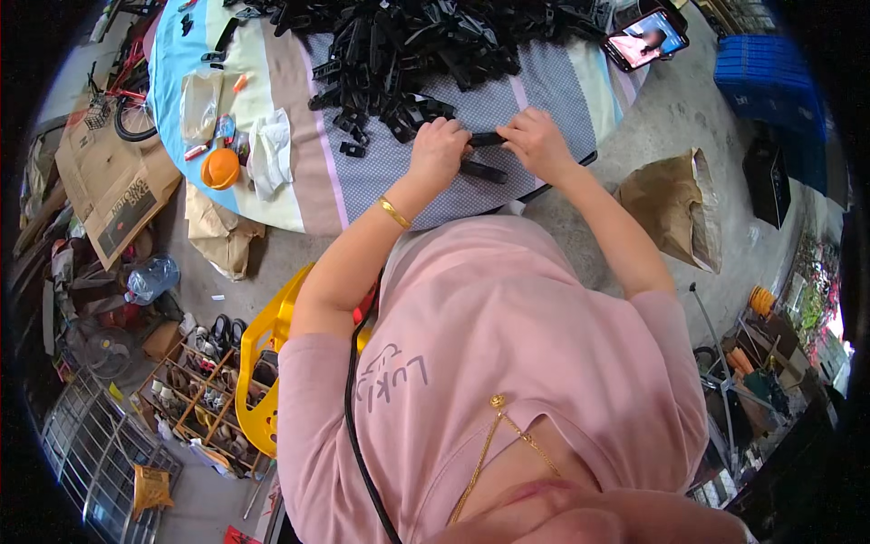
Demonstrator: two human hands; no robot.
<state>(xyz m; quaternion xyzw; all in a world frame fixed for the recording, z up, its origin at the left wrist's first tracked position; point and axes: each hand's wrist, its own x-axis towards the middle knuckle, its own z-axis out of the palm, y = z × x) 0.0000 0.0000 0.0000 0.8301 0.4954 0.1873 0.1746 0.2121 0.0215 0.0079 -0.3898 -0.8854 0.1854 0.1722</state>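
Observation:
My left hand (439, 150) and my right hand (538, 145) are both closed, gripping opposite ends of a slim black plastic part (487, 139) just above the near edge of the cloth-covered table (317, 181). Fingers hide the part's two ends. Right below it, another black plastic piece (483, 171) lies on the cloth near the edge. Beyond my hands spreads a big heap of similar black parts (399, 54), with a few loose ones at its near left side. Their exact kind cannot be made out.
A lit phone (645, 41) stands at the table's far right. To the left lie an orange round object (219, 169), a white cloth (269, 152) and a clear plastic bag (199, 104). On the floor are a brown paper bag (671, 213), blue crates (770, 72) and a yellow chair (263, 363).

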